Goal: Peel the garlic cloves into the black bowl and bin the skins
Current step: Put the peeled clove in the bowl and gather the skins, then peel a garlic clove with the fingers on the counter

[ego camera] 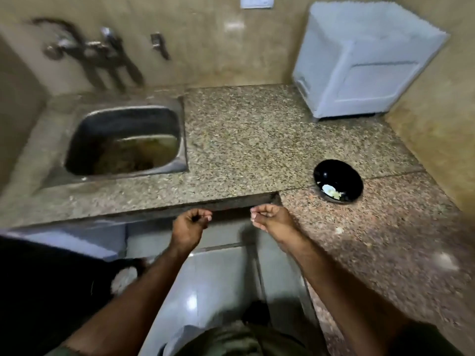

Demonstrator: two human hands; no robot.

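The granite counter (257, 140) fills the middle of the view, with the steel sink (123, 140) at about ten o'clock and a covered white appliance (365, 62) at one o'clock against the wall. The black bowl (338, 180) sits on the counter at three o'clock, and a few pale peeled garlic cloves (331, 192) lie in its near side. A dark bin-like shape (38, 291) stands at eight o'clock on the floor, too blurred to name with certainty.

Both hands hang just off the counter's front edge, near each other but apart. The left hand (191, 224) has its fingers curled in toward the thumb, and the right hand (270, 218) is curled likewise — whether either pinches a skin or a clove, I cannot tell; nothing shows between the fingertips.

Peeling looks largely done, so the step is probably clearing skins. If scraps are held, keep the fingers closed until directly above the bin — papery skins drift easily.
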